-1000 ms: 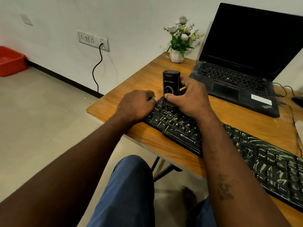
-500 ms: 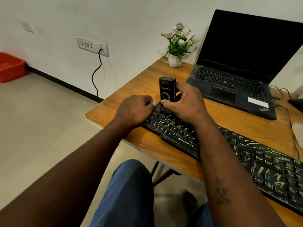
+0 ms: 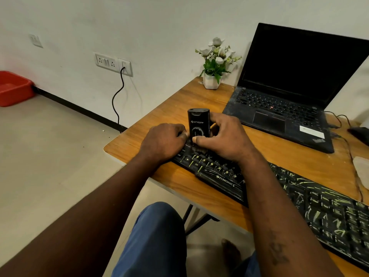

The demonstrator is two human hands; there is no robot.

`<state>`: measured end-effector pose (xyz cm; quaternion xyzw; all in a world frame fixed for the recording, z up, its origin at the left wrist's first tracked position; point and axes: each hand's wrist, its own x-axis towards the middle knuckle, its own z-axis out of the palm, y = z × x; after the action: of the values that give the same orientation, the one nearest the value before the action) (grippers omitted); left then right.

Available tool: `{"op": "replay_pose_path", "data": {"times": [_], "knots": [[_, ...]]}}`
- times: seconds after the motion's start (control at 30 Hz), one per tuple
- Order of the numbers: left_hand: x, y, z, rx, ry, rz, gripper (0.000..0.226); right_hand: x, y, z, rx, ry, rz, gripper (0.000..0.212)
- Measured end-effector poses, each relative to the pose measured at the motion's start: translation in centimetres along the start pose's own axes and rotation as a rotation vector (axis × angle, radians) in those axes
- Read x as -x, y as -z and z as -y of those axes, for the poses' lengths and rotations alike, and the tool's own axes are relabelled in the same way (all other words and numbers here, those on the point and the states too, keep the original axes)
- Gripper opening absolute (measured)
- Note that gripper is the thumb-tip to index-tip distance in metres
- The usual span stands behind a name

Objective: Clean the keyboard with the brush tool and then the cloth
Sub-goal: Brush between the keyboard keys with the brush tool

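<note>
A long black keyboard (image 3: pixel 299 198) with yellow-green marks on its keys lies slanted across the wooden table (image 3: pixel 179 102). My right hand (image 3: pixel 225 138) grips a black upright brush tool (image 3: pixel 198 122), whose bristles press on the keys at the keyboard's left end. My left hand (image 3: pixel 163 140) rests with curled fingers on the keyboard's left edge, right beside the tool. A pale cloth (image 3: pixel 362 170) lies at the table's right edge.
An open black laptop (image 3: pixel 289 92) stands behind the keyboard, with cables and a dark mouse (image 3: pixel 359 133) to its right. A small white pot of flowers (image 3: pixel 214 68) sits at the table's far corner. A red tub (image 3: pixel 12 87) sits on the floor by the wall.
Both hands and the brush tool stay at the keyboard's left end; the tool has shifted a little nearer the left edge. The view has tilted, so everything sits lower in frame.
</note>
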<state>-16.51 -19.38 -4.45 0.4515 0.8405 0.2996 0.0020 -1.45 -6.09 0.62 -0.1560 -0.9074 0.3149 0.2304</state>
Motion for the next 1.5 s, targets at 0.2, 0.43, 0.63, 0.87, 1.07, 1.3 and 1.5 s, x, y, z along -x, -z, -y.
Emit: {"op": "replay_pose_path", "data": {"times": [0.2, 0.43, 0.63, 0.87, 1.07, 1.3, 1.5], "knots": [[-0.3, -0.2, 0.3, -0.030, -0.006, -0.007, 0.031, 1.1, 1.2, -0.7, 0.007, -0.024, -0.026, 0.055], [-0.3, -0.3, 0.3, -0.033, -0.020, -0.015, 0.029, 1.9, 1.7, -1.0, -0.059, -0.043, 0.027, 0.054], [-0.2, -0.1, 0.1, -0.039, -0.014, -0.022, 0.030, 2.0, 0.2, -0.2, -0.057, 0.026, -0.017, 0.054], [-0.1, 0.0, 0.0, -0.030, -0.012, -0.026, 0.028, 1.9, -0.1, -0.1, -0.080, 0.072, -0.031, 0.052], [-0.1, -0.1, 0.0, -0.034, -0.022, -0.027, 0.031, 2.3, 0.2, -0.3, -0.091, 0.120, 0.028, 0.050], [-0.1, -0.2, 0.3, -0.016, -0.029, -0.026, 0.032, 2.6, 0.4, -0.3, -0.100, 0.115, 0.026, 0.051], [-0.1, -0.3, 0.3, -0.032, -0.031, -0.026, 0.031, 2.7, 0.5, -0.4, -0.065, 0.133, -0.008, 0.052]]}}
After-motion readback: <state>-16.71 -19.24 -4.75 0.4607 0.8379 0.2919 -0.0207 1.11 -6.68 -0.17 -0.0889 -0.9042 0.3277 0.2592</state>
